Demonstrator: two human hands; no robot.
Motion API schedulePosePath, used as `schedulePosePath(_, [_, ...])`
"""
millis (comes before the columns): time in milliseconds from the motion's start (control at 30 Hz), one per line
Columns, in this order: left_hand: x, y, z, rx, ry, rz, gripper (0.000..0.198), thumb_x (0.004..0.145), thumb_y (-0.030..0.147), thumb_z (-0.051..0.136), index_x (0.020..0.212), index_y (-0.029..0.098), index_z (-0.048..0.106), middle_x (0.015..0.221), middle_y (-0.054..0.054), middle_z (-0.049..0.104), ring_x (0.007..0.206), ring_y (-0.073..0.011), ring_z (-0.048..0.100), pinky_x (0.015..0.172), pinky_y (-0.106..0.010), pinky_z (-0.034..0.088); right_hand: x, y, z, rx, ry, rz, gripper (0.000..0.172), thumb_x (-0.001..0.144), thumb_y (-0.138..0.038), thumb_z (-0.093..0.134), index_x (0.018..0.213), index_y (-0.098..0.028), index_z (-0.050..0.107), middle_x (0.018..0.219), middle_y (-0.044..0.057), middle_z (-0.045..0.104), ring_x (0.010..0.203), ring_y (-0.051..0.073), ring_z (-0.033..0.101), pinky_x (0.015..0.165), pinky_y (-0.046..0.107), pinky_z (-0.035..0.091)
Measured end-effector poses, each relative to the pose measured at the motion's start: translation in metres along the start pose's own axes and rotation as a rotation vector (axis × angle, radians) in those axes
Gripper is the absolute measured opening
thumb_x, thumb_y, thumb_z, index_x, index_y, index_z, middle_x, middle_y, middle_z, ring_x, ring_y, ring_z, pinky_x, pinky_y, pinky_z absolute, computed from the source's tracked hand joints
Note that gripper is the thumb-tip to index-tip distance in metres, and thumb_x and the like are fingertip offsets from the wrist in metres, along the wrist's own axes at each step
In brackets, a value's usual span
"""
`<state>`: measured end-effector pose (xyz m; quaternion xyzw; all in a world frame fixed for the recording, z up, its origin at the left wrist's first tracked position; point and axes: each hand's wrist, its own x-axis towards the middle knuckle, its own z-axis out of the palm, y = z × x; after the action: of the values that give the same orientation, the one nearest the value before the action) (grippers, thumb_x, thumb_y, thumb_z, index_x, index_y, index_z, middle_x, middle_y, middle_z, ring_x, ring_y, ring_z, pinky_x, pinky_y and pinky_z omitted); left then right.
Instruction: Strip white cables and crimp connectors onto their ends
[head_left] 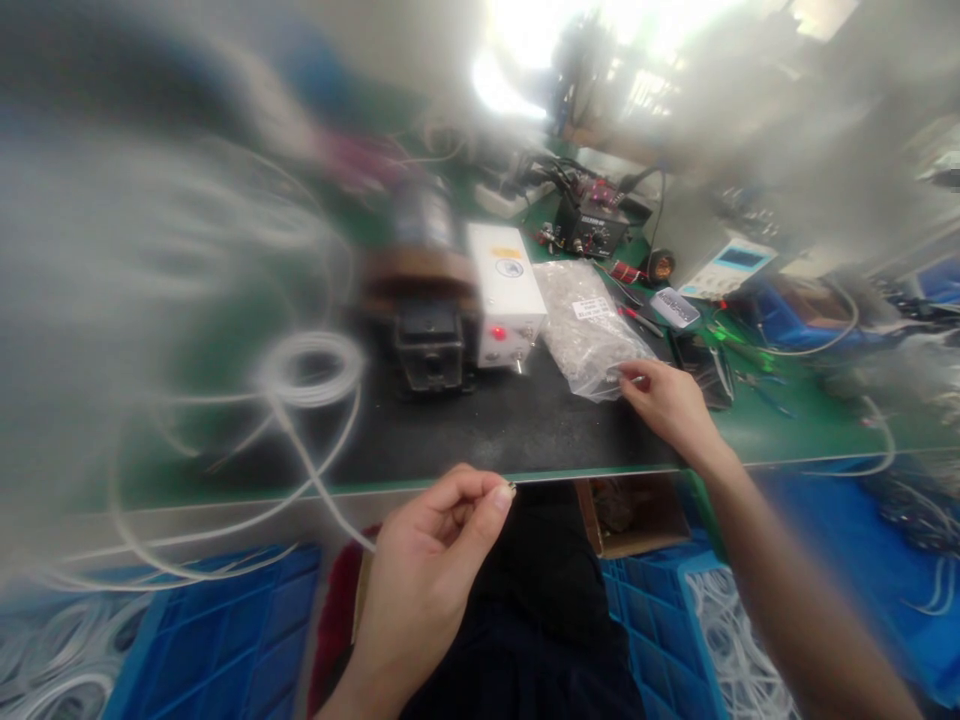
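My left hand (pixel 435 560) is closed in a pinch in front of the bench edge, holding the end of a white cable (pixel 319 480). A tiny tip of it pokes out past the thumb and forefinger. From the hand the cable runs back to a loose coil (pixel 311 370) on the bench. My right hand (pixel 671 400) has its fingers pinched together at the near corner of a clear plastic bag (pixel 574 320) full of small pale parts, with a white label on it. What lies between those fingertips is too small to make out.
Left of the bag stand a white box (pixel 506 290) with a red light and a dark machine (pixel 431 340). Behind are a black control unit (pixel 592 230) and a meter with a screen (pixel 727 262). Blue crates (pixel 217 640) with coiled cables sit below the bench.
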<state>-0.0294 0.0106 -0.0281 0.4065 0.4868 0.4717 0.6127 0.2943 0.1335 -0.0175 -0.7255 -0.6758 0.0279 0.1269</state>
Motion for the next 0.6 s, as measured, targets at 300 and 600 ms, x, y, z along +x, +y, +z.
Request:
schedulePosePath(300, [-0.003, 0.009, 0.006, 0.07, 0.045, 0.068, 0.022, 0.099, 0.037, 0.078, 0.087, 0.019, 0.076, 0.074, 0.001, 0.059, 0.063, -0.0101, 0.05, 0.057, -0.021, 0.037, -0.089, -0.05, -0.039, 0.862, -0.212, 0.112, 0.031, 0.105, -0.05, 0.071, 0.121, -0.024, 0.077, 0.086, 0.003, 0.075, 0.068, 0.017, 0.065, 0.056, 0.026, 0.048])
schedulePosePath(600, [-0.012, 0.014, 0.009, 0.203, -0.034, 0.119, 0.016, 0.105, 0.029, 0.071, 0.091, 0.022, 0.076, 0.08, 0.002, 0.062, 0.068, -0.0112, 0.055, 0.061, -0.022, 0.041, -0.136, -0.109, -0.014, 1.631, -0.514, 0.251, 0.016, 0.103, -0.035, 0.079, 0.115, -0.024, 0.081, 0.082, 0.0, 0.069, 0.058, 0.008, 0.056, 0.048, 0.017, 0.04])
